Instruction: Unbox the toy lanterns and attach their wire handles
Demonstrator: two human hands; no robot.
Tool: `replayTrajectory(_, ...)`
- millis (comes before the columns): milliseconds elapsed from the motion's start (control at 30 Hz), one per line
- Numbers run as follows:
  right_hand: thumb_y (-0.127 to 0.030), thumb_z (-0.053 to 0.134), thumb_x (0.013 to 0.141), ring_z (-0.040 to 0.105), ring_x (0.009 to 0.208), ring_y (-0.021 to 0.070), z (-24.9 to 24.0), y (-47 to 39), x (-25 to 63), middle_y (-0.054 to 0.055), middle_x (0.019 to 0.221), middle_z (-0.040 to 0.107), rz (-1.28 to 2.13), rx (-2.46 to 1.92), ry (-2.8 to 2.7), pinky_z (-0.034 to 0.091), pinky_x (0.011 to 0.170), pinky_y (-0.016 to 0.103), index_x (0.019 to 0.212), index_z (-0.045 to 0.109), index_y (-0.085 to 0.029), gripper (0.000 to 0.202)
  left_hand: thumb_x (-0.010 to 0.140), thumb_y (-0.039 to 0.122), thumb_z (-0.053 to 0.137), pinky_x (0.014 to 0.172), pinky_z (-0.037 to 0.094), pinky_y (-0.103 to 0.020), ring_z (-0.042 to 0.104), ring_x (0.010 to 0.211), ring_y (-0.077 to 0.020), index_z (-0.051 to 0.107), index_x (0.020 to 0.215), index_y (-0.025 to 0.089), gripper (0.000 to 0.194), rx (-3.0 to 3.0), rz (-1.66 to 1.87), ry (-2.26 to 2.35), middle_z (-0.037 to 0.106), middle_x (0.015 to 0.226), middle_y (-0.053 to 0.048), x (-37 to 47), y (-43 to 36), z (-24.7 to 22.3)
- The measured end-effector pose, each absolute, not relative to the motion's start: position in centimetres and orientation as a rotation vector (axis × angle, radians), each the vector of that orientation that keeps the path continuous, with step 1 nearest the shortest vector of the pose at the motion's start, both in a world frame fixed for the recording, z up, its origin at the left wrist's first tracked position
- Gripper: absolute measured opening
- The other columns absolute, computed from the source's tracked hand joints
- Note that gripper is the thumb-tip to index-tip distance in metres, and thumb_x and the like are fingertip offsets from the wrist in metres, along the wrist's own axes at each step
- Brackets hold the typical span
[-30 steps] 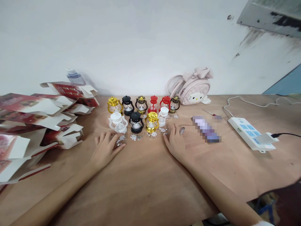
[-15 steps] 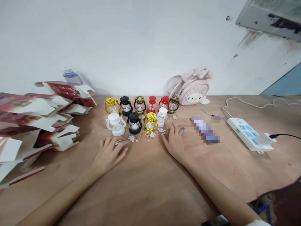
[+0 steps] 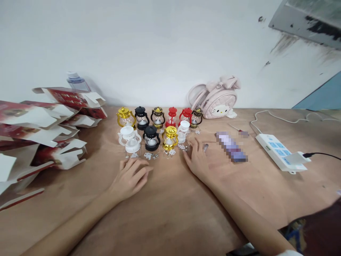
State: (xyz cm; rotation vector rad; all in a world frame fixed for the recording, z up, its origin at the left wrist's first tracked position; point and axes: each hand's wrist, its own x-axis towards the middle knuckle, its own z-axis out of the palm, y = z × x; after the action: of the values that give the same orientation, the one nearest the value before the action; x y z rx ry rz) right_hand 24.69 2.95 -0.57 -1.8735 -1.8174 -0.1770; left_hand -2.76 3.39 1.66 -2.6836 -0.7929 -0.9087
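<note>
Small lanterns stand in two rows on the brown table. In the front row are a white lantern (image 3: 130,139), a black lantern (image 3: 151,138), a gold lantern (image 3: 169,138) and another white one. Red, black, gold and bronze lanterns stand behind. Small metal wires and white tags (image 3: 147,155) lie before the front row. My left hand (image 3: 133,176) rests on the table below the left white lantern, fingers apart, holding nothing. To the right of the gold lantern, my right hand (image 3: 197,160) lies with its fingers spread, beside tags and a small clear piece (image 3: 205,147).
Red and white folded boxes (image 3: 58,124) are piled at the left, a bottle (image 3: 77,81) behind them. A pink bag (image 3: 220,101) leans by the wall. At the right lie a blurred phone (image 3: 231,146), a screwdriver (image 3: 239,130) and a power strip (image 3: 281,153) with cables.
My left hand has moved slightly right and toward me, uncovering metal bits and a tag by the white lantern. My right hand has stayed almost still.
</note>
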Motion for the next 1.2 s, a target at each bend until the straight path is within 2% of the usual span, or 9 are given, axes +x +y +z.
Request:
replayTrajectory(267,-0.019,0.044,0.087,0.060,0.105,0.0280,-0.9,2.9,25.4,0.022,0.134,0.046,-0.043,-1.693,-1.750,0.053,0.078,0.044,0.108,0.053,-0.012,0.024,0.087,0.012,0.048,0.073,0.030,-0.034,0.055,0.086,-0.0197,0.062,0.096,0.021,0.019,-2.709,-0.908,-0.806,0.067,0.091,-0.004,-3.2,3.4,1.4)
replayTrajectory(400,-0.024,0.048,0.087,0.061,0.102,0.0272,-1.0,3.8,26.3,0.019,0.132,0.048,-0.056,-1.698,-1.762,0.051,0.083,0.044,0.103,0.056,-0.014,0.020,0.087,0.011,0.047,0.074,0.030,-0.034,0.055,0.086,-0.0196,0.061,0.096,0.021,0.020,-2.717,-0.927,-0.819,0.067,0.092,-0.004,-3.2,3.3,1.3)
replayTrajectory(533,-0.039,0.055,0.086,0.057,0.106,0.0275,-0.6,5.4,27.0,0.017,0.123,0.055,-0.064,-1.661,-1.686,0.049,0.087,0.045,0.120,0.048,-0.014,0.044,0.087,0.010,0.046,0.073,0.030,-0.034,0.055,0.086,-0.0202,0.061,0.095,0.020,0.019,-2.706,-0.931,-0.803,0.067,0.090,-0.005,-3.1,3.3,1.4)
replayTrajectory(633,-0.044,0.056,0.084,0.052,0.114,0.0269,1.0,6.8,27.0,0.017,0.125,0.052,-0.124,-1.558,-1.685,0.046,0.093,0.045,0.132,0.037,-0.013,0.059,0.088,0.011,0.045,0.074,0.030,-0.034,0.055,0.086,-0.0199,0.061,0.094,0.020,0.019,-2.709,-0.931,-0.798,0.067,0.090,-0.005,-3.2,3.3,1.6)
replayTrajectory(767,-0.036,0.056,0.085,0.038,0.130,0.0292,4.3,8.3,26.8,0.014,0.139,0.043,-0.299,-1.515,-1.967,0.033,0.105,0.048,0.138,0.035,-0.018,0.060,0.088,0.012,0.045,0.075,0.030,-0.034,0.055,0.087,-0.0191,0.062,0.094,0.020,0.020,-2.718,-0.932,-0.805,0.068,0.091,-0.005,-3.2,3.2,1.7)
replayTrajectory(867,-0.021,0.054,0.084,0.035,0.132,0.0301,6.2,8.8,26.9,0.009,0.141,0.044,-0.415,-1.525,-2.253,0.027,0.108,0.050,0.138,0.039,-0.024,0.056,0.087,0.011,0.045,0.077,0.030,-0.035,0.055,0.087,-0.0189,0.063,0.093,0.020,0.021,-2.717,-0.939,-0.811,0.067,0.090,-0.005,-3.2,3.1,1.8)
replayTrajectory(1000,-0.013,0.053,0.083,0.051,0.115,0.0283,7.1,9.0,27.9,0.012,0.129,0.050,-0.399,-1.561,-2.388,0.043,0.094,0.043,0.125,0.052,-0.021,0.043,0.087,0.011,0.045,0.078,0.030,-0.035,0.055,0.088,-0.0189,0.063,0.093,0.020,0.021,-2.723,-0.926,-0.822,0.067,0.091,-0.004,-3.3,3.1,1.7)
replayTrajectory(1100,-0.019,0.056,0.085,0.057,0.103,0.0269,7.5,8.6,29.7,0.014,0.119,0.053,-0.404,-1.544,-2.342,0.049,0.082,0.039,0.112,0.057,-0.018,0.027,0.086,0.012,0.045,0.079,0.030,-0.036,0.055,0.089,-0.0192,0.063,0.095,0.022,0.023,-2.725,-0.897,-0.818,0.067,0.092,-0.004,-3.4,3.1,1.5)
replayTrajectory(1200,-0.028,0.056,0.088,0.058,0.100,0.0252,7.8,7.6,31.5,0.013,0.114,0.054,-0.366,-1.456,-2.121,0.050,0.082,0.040,0.101,0.055,-0.019,0.017,0.085,0.011,0.045,0.080,0.029,-0.036,0.057,0.089,-0.0193,0.063,0.095,0.021,0.022,-2.689,-0.914,-0.726,0.068,0.091,-0.003,-3.4,3.0,1.4)
